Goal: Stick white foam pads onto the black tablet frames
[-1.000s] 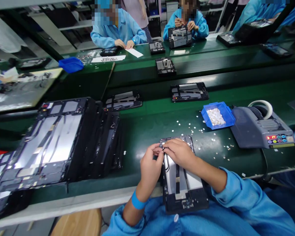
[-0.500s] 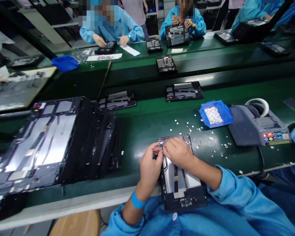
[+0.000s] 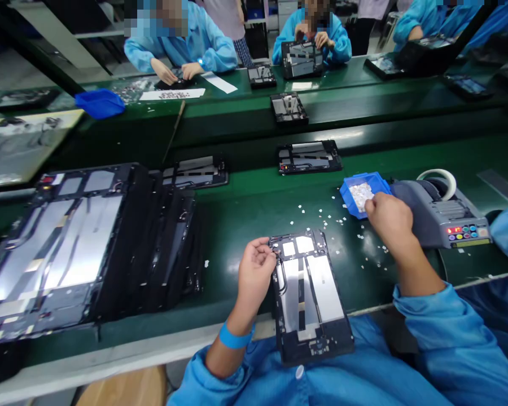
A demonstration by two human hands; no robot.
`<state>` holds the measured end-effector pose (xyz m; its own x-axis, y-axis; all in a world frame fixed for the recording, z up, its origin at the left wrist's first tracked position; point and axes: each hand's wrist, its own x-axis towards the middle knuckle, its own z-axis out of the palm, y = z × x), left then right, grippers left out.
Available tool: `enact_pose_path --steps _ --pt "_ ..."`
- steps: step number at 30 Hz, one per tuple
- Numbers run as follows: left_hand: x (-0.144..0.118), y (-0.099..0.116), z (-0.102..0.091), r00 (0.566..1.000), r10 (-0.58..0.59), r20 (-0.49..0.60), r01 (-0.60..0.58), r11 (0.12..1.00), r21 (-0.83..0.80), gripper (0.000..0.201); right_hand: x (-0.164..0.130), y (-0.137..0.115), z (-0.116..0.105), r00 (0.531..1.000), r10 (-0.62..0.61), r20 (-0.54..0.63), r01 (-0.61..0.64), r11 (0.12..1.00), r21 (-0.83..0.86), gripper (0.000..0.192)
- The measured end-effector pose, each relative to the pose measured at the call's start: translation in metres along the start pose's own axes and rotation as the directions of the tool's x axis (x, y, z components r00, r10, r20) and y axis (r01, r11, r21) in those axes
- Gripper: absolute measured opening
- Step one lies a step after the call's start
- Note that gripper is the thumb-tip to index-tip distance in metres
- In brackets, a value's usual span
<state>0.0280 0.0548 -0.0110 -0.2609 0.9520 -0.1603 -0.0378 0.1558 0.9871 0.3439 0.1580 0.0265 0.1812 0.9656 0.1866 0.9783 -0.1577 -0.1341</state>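
An opened tablet (image 3: 328, 287) lies in front of me, its near end at my lap, showing silver battery panels and dark ribbon cables. At its upper left corner is my left hand (image 3: 256, 268), thumb and fingers pinched together. What they pinch, if anything, is too small to make out. My right hand (image 3: 390, 214) reaches over the near right rim of a blue tray (image 3: 349, 200) with closed fingers pointing down into it. Small white pieces (image 3: 360, 194) fill the tray; my fingertips are hidden behind the hand.
To the left leans a stack of opened tablets (image 3: 68, 242). Loose white scraps (image 3: 330, 217) dot the green bench. A grey tape dispenser (image 3: 432, 217) stands right of the tray. Another tablet (image 3: 309, 157) lies farther back. Co-workers (image 3: 211, 39) sit opposite.
My right hand has left the tablet's upper end and moved right to the blue tray, uncovering the tablet's top. My left hand stays at the tablet's upper left corner.
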Motion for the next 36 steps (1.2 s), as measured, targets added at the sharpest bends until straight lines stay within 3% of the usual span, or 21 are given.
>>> enact_pose_path --steps 2,4,6,8,11,18,22,25,29,32,34,36 --pt "0.0 0.001 0.002 1.0 0.0 -0.01 0.0 1.0 0.002 0.035 -0.025 -0.022 0.005 0.969 -0.245 -0.037 0.247 0.953 0.177 0.021" --pt "0.0 0.002 0.004 1.0 0.003 -0.012 -0.003 1.0 0.01 0.035 -0.058 -0.06 0.013 0.869 -0.488 -0.083 0.481 0.793 0.374 0.019" --pt "-0.001 0.002 0.004 1.0 0.007 -0.013 -0.007 1.0 0.014 0.035 -0.088 -0.098 0.021 0.772 -0.628 -0.097 0.591 0.653 0.475 0.02" --pt "-0.003 0.003 0.005 1.0 0.02 -0.017 -0.02 1.0 0.016 0.035 -0.106 -0.125 0.027 0.734 -0.674 -0.09 0.619 0.607 0.499 0.02" --pt "-0.008 0.002 0.008 0.998 0.061 -0.029 -0.059 0.997 0.045 0.034 -0.113 -0.139 0.033 0.75 -0.658 -0.058 0.6 0.641 0.478 0.017" --pt "-0.016 -0.005 0.01 0.979 0.202 -0.036 -0.188 0.953 0.239 0.035 -0.107 -0.142 0.034 0.808 -0.589 -0.008 0.523 0.71 0.471 0.014" --pt "-0.012 -0.004 0.006 0.985 0.172 0.007 -0.171 0.972 0.161 0.039 -0.097 -0.148 0.036 0.792 -0.61 0.027 0.496 0.668 0.555 0.016" --pt "-0.008 -0.002 0.003 0.995 0.095 0.02 -0.096 0.994 0.052 0.04 -0.075 -0.126 0.027 0.841 -0.541 -0.031 0.457 0.678 0.575 0.016" --pt "-0.003 -0.003 0.0 0.999 0.037 0.031 -0.036 0.999 -0.036 0.043 -0.03 -0.055 0.005 0.962 -0.234 -0.139 0.272 0.846 0.458 0.012" --pt "-0.001 -0.003 0.0 1.0 0.01 0.027 -0.008 0.999 -0.048 0.043 -0.009 -0.015 -0.005 0.996 -0.073 -0.051 0.083 0.969 0.232 0.019" --pt "-0.002 -0.002 0.0 1.0 0.004 0.016 -0.003 1.0 -0.026 0.044 -0.013 -0.013 -0.006 0.997 -0.074 0.0 0.073 0.98 0.187 0.022" --pt "-0.004 0.0 -0.002 1.0 0.003 0.017 -0.003 1.0 -0.001 0.044 -0.029 -0.032 -0.004 0.984 -0.177 0.036 0.156 0.932 0.326 0.023"
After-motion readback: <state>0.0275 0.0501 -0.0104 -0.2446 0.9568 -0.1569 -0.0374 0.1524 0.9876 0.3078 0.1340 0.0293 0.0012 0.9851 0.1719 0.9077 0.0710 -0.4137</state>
